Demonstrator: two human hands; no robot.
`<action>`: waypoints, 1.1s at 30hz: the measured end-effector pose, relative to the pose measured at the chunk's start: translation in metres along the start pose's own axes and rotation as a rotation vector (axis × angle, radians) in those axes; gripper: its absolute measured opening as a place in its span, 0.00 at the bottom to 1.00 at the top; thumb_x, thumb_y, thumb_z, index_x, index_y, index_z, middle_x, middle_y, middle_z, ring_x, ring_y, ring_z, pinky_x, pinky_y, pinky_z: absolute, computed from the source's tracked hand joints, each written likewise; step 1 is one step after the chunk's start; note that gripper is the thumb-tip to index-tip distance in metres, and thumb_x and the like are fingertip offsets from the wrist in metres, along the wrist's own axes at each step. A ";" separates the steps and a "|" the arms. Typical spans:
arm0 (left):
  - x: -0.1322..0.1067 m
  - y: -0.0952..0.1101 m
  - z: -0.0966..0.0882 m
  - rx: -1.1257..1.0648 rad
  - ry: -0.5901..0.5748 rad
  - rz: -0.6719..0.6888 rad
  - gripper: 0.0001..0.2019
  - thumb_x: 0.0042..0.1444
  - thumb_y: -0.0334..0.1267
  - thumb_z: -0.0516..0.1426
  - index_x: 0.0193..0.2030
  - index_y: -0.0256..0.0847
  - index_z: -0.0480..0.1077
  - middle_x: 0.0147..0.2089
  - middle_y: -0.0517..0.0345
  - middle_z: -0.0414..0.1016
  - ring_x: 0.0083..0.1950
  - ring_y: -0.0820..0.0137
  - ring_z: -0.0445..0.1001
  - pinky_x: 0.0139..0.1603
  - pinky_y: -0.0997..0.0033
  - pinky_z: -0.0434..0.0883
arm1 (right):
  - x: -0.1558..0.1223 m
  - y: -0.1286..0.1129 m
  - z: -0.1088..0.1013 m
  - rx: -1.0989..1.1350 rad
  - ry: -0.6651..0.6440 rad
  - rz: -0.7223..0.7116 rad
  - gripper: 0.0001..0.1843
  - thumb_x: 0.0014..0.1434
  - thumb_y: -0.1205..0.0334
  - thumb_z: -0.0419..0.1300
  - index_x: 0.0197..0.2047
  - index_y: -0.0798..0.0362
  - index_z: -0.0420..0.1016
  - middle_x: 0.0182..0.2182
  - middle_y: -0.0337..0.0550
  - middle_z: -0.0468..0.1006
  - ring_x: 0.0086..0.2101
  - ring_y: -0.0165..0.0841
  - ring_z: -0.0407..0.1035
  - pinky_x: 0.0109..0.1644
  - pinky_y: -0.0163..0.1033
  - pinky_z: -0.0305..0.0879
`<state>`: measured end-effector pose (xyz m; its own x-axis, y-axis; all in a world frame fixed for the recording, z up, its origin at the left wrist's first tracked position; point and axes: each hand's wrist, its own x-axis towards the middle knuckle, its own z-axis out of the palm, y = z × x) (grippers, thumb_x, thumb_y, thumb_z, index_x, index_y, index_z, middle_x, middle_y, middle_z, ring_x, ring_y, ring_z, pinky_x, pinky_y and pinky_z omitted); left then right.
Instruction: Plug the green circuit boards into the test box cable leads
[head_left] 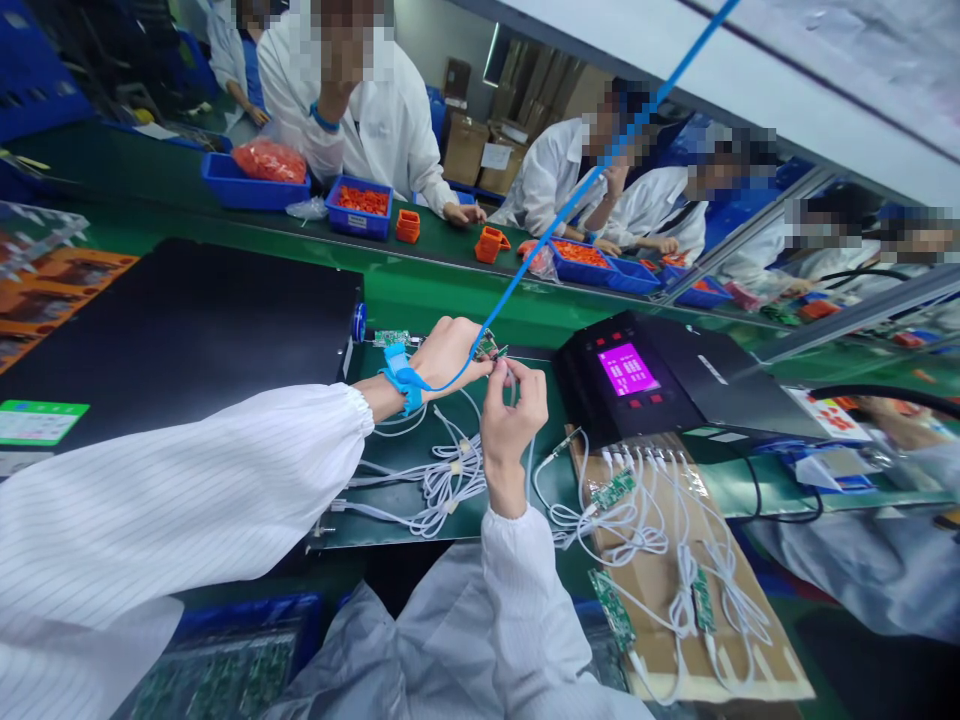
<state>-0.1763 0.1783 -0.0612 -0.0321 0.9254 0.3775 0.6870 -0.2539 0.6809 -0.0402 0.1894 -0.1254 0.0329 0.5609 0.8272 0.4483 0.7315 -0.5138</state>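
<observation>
My left hand (442,355) is closed around a small green circuit board (487,346), held above the green mat (405,455). A blue wrist strap (399,375) with a blue coiled cord sits on that wrist. My right hand (514,405) pinches at the board's right end, where a white cable plug meets it; the fingers are pressed together. Bundled white cables (450,475) lie on the mat just below both hands.
A black tester with a lit pink screen (628,368) stands to the right, with white cables and green boards (613,490) on cardboard before it. A black box (187,320) is at left. Across the green conveyor (420,290), people in white coats handle orange parts in blue bins (361,210).
</observation>
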 end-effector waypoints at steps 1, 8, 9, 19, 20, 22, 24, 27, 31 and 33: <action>0.000 0.000 0.000 0.000 0.000 0.004 0.04 0.52 0.33 0.63 0.29 0.37 0.79 0.25 0.58 0.78 0.29 0.68 0.75 0.31 0.70 0.63 | -0.001 0.000 0.000 -0.001 -0.010 0.008 0.12 0.73 0.57 0.55 0.42 0.52 0.77 0.34 0.44 0.75 0.33 0.32 0.70 0.42 0.41 0.71; -0.001 0.003 -0.004 -0.026 -0.007 -0.069 0.04 0.52 0.33 0.63 0.30 0.36 0.80 0.27 0.55 0.81 0.31 0.66 0.77 0.31 0.70 0.65 | 0.000 -0.001 0.000 0.035 -0.065 0.010 0.12 0.73 0.58 0.55 0.43 0.53 0.77 0.36 0.46 0.78 0.36 0.32 0.72 0.44 0.41 0.71; -0.001 0.003 -0.004 -0.057 0.002 -0.078 0.04 0.52 0.33 0.63 0.32 0.36 0.81 0.28 0.55 0.81 0.31 0.66 0.77 0.31 0.71 0.66 | 0.002 -0.001 -0.002 0.041 -0.061 0.007 0.12 0.73 0.58 0.55 0.43 0.53 0.78 0.37 0.46 0.79 0.36 0.32 0.73 0.44 0.41 0.72; -0.002 0.001 -0.003 -0.052 -0.027 -0.020 0.08 0.55 0.37 0.63 0.31 0.36 0.82 0.20 0.60 0.74 0.25 0.71 0.69 0.28 0.71 0.62 | 0.005 0.004 -0.008 -0.003 -0.052 -0.006 0.12 0.72 0.56 0.56 0.44 0.53 0.77 0.35 0.45 0.79 0.35 0.32 0.73 0.44 0.41 0.73; -0.002 0.001 -0.002 -0.050 -0.018 -0.015 0.08 0.55 0.37 0.63 0.30 0.36 0.81 0.20 0.60 0.75 0.25 0.72 0.68 0.28 0.71 0.61 | 0.005 0.004 -0.007 -0.004 -0.043 -0.007 0.12 0.72 0.56 0.56 0.43 0.53 0.77 0.35 0.45 0.79 0.34 0.32 0.73 0.44 0.41 0.73; -0.003 0.002 -0.002 -0.051 -0.003 -0.006 0.08 0.53 0.37 0.63 0.28 0.35 0.80 0.22 0.59 0.76 0.26 0.72 0.67 0.28 0.70 0.60 | 0.004 0.003 -0.007 -0.003 -0.031 -0.010 0.12 0.73 0.56 0.55 0.43 0.52 0.77 0.35 0.45 0.79 0.34 0.32 0.73 0.44 0.41 0.72; -0.004 0.003 -0.002 -0.059 -0.003 0.000 0.08 0.53 0.36 0.63 0.27 0.35 0.79 0.22 0.59 0.75 0.26 0.73 0.66 0.29 0.70 0.60 | 0.004 0.003 -0.006 0.005 -0.029 -0.016 0.11 0.73 0.57 0.55 0.43 0.52 0.76 0.36 0.46 0.79 0.35 0.32 0.73 0.44 0.41 0.72; -0.005 0.005 -0.003 -0.068 -0.020 0.000 0.08 0.54 0.35 0.62 0.27 0.35 0.78 0.22 0.60 0.73 0.26 0.73 0.64 0.29 0.70 0.58 | 0.003 0.002 -0.006 0.022 -0.021 -0.030 0.10 0.73 0.59 0.55 0.43 0.52 0.76 0.36 0.45 0.79 0.35 0.32 0.73 0.44 0.41 0.72; -0.007 0.006 -0.004 -0.068 -0.041 -0.011 0.10 0.55 0.37 0.61 0.27 0.34 0.78 0.20 0.61 0.68 0.25 0.73 0.62 0.27 0.70 0.56 | 0.002 0.001 -0.004 0.028 -0.023 0.002 0.10 0.73 0.58 0.55 0.43 0.52 0.76 0.36 0.45 0.78 0.36 0.33 0.73 0.44 0.41 0.72; -0.009 0.006 -0.004 -0.083 -0.039 -0.009 0.11 0.55 0.38 0.60 0.26 0.34 0.78 0.19 0.62 0.65 0.25 0.74 0.61 0.27 0.70 0.55 | 0.001 0.000 -0.003 0.036 -0.025 0.012 0.11 0.73 0.58 0.55 0.43 0.51 0.76 0.36 0.45 0.78 0.36 0.33 0.73 0.45 0.42 0.72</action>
<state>-0.1747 0.1678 -0.0581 -0.0081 0.9376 0.3476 0.6241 -0.2669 0.7344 -0.0371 0.1886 -0.1239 0.0153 0.5789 0.8153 0.4154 0.7380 -0.5318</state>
